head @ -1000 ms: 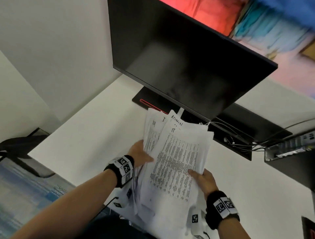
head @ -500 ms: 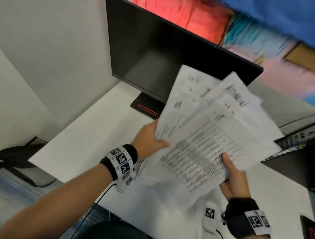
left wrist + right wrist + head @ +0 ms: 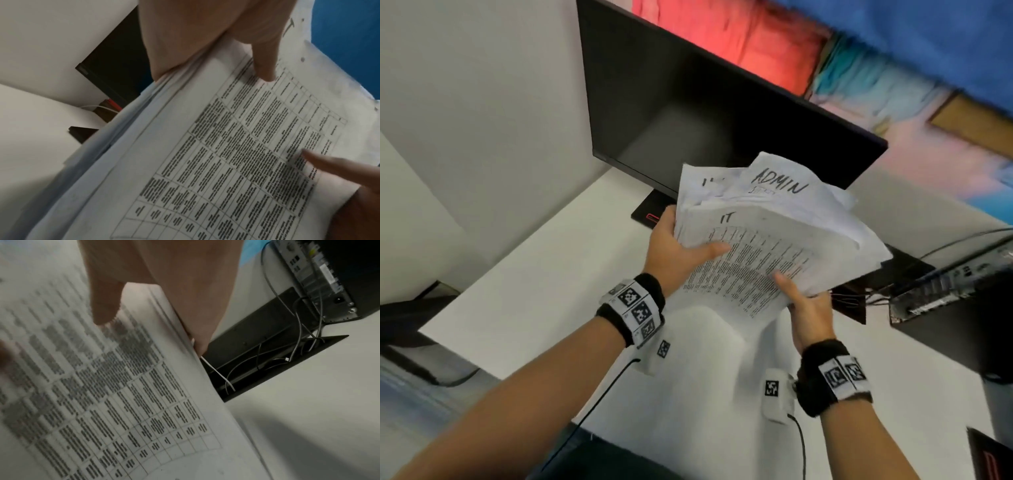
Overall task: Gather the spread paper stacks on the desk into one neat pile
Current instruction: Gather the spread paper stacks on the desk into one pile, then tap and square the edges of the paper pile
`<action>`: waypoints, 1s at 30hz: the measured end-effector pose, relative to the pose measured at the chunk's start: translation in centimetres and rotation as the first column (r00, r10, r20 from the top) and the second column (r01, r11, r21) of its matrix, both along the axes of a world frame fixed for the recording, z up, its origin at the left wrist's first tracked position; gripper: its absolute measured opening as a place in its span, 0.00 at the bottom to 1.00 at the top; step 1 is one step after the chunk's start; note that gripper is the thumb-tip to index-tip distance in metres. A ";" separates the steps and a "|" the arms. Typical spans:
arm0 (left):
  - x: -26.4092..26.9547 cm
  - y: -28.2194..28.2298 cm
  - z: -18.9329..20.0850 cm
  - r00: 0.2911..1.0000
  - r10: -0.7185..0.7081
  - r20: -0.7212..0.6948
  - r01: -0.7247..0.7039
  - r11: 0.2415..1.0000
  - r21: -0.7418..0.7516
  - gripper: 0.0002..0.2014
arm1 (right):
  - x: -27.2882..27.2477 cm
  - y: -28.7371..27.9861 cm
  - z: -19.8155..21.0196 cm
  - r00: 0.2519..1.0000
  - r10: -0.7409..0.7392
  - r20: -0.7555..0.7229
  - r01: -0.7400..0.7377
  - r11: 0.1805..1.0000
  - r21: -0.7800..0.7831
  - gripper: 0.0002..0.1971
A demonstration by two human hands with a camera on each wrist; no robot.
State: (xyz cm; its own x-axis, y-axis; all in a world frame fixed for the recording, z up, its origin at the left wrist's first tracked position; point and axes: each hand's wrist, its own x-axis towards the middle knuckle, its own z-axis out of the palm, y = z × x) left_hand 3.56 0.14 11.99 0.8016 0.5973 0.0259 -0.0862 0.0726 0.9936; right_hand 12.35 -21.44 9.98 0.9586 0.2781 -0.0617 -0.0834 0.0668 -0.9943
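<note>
A thick, uneven paper stack (image 3: 763,240) is held in the air above the white desk (image 3: 524,291), in front of the monitor. Its top sheet is a printed table; sheets behind it read "IT" and "ADMIN". My left hand (image 3: 678,246) grips the stack's left edge, thumb on top, fingers hidden underneath. My right hand (image 3: 804,305) grips the lower right edge, thumb pressed on the print. The left wrist view shows the stack (image 3: 226,154) with my left thumb (image 3: 263,65) on it. The right wrist view shows the stack (image 3: 123,394) under my right thumb (image 3: 104,305).
A black monitor (image 3: 688,113) stands at the back on its base (image 3: 650,212). A black cable tray (image 3: 887,274) with wires lies right of the stack, with a black computer box (image 3: 955,301) beyond it. The desk's front edge runs bottom left.
The fanned-out sheets have been drawn together into a tighter stack and lowered slightly. Both hands kept their grip; the right hand shifted left and up along the lower edge.
</note>
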 end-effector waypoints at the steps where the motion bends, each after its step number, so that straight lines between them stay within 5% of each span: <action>1: 0.3 -0.2 -0.1 1.000 0.008 -0.008 -0.008 1.000 -0.001 0.33 | 0.3 0.4 -0.2 1.000 0.002 0.003 -0.002 0.999 -0.050 0.23; 5: 1.1 -0.4 0.7 0.999 0.044 0.011 -0.043 0.998 -0.045 0.24 | 0.8 0.6 1.5 0.999 0.000 0.035 0.001 0.999 -0.046 0.17; 13: 1.3 0.0 -0.5 0.997 -0.033 -0.075 0.032 0.999 -0.024 0.36 | -0.5 -0.9 0.0 0.999 0.032 -0.036 -0.034 0.998 -0.055 0.20; 20: 2.5 -0.6 -1.1 0.976 -0.180 -0.124 0.177 0.984 -0.034 0.20 | 0.8 -0.4 -0.3 0.989 0.116 -0.088 -0.119 0.993 -0.022 0.26; 23: 3.0 -0.8 -0.3 0.986 -0.138 -0.094 0.140 0.990 0.014 0.17 | 1.7 -0.9 -1.0 0.996 0.040 -0.083 -0.045 0.997 -0.068 0.30; 28: 2.0 2.3 1.1 0.994 0.000 0.106 0.031 0.957 -0.290 0.22 | 1.0 -4.0 -4.2 0.943 -0.097 -0.319 0.056 0.989 -0.135 0.63; 30: 2.0 3.1 0.6 0.986 0.003 0.168 0.080 0.870 -0.486 0.28 | 0.2 -4.1 -4.7 0.876 -0.003 -0.483 0.015 1.000 0.021 0.60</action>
